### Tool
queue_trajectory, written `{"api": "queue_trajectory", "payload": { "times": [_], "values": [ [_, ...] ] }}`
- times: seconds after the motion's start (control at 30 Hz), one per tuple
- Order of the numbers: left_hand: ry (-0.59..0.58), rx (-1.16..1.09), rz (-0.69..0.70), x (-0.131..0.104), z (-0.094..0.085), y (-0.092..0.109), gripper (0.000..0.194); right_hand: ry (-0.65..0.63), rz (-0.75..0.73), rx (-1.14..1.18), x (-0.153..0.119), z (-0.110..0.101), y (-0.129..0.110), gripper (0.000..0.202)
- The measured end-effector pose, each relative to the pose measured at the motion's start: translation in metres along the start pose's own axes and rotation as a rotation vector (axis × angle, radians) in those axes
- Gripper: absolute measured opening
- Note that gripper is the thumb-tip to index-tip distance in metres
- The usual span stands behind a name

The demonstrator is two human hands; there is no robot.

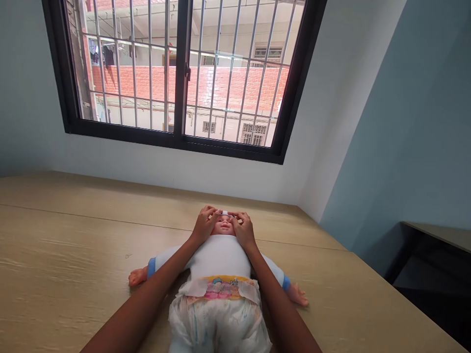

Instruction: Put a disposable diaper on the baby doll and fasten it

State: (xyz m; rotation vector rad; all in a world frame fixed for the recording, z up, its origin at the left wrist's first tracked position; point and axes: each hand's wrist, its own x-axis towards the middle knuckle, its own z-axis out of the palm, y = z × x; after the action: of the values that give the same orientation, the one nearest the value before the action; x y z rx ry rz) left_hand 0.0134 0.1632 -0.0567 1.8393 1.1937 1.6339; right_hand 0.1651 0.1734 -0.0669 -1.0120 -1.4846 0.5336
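A baby doll (pixel 221 257) lies on its back on the wooden table, its head toward the window. It wears a white top with blue cuffs and a white diaper (pixel 221 314) with a colourful waistband. My left hand (pixel 205 224) is at the left side of the doll's head, and my right hand (pixel 243 228) is at the right side. The bent fingers of both hands hold the edge of a white cap (pixel 224 213) at the doll's forehead. The doll's arms stretch out to both sides, beyond my forearms.
The light wooden table (pixel 91 255) reaches back to a white wall. Above it is a black-framed window (pixel 180 137) with metal bars. A dark piece of furniture (pixel 434 274) stands at the right, beyond the table's edge.
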Motion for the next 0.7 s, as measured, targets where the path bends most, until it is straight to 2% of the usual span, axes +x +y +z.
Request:
{"api": "queue_trajectory", "payload": {
  "times": [0.2, 0.5, 0.7],
  "values": [
    [-0.011, -0.056, -0.059, 0.004, 0.001, -0.009, 0.037, -0.005, 0.017, -0.018, 0.001, 0.001, 0.004, 0.025],
    [-0.113, -0.146, -0.151, 0.004, 0.004, -0.018, 0.038, -0.001, 0.084, -0.018, 0.002, 0.002, 0.011, 0.028],
    [-0.067, -0.140, -0.247, 0.004, 0.001, -0.026, 0.035, -0.013, 0.155, 0.029, 0.002, 0.005, 0.023, 0.035]
  ]
}}
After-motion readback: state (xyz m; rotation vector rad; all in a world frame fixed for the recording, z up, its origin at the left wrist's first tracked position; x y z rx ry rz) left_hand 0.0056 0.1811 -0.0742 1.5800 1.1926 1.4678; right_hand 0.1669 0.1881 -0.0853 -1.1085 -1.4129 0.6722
